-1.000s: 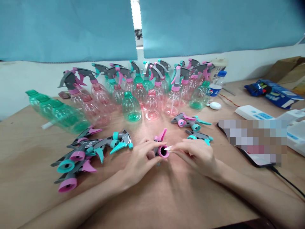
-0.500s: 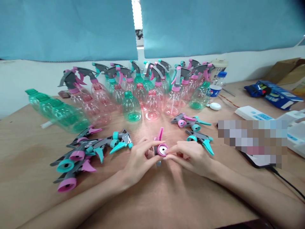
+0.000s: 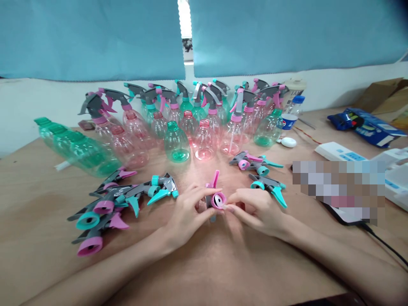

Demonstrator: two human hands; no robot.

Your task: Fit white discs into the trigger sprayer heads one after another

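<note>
My left hand [image 3: 188, 208] is closed on a grey and pink trigger spray head [image 3: 212, 185], thumb and index finger around its pink collar. The collar's mouth faces me, and a white washer [image 3: 219, 199] with a dark hole sits tilted inside. My right hand [image 3: 255, 208] has thumb and index finger pinched together at the collar's right rim; whatever lies between these fingertips is too small to make out. Loose spray heads [image 3: 103, 207] in pink, turquoise and grey lie in a pile to the left. Several more spray heads [image 3: 263, 171] lie beyond my right hand.
Behind my hands stand open bottles, such as a green bottle [image 3: 177, 146] and a pink bottle [image 3: 204, 144], with capped spray bottles [image 3: 236, 131] among them. Green bottles [image 3: 83, 148] lean at left. A pixelated phone [image 3: 338, 191], power strip [image 3: 338, 151] and blue packet [image 3: 366, 125] occupy the right.
My right fingertips have drawn slightly back from the washer to the collar's rim. The washer now looks more tilted within the collar. My left hand keeps its hold.
</note>
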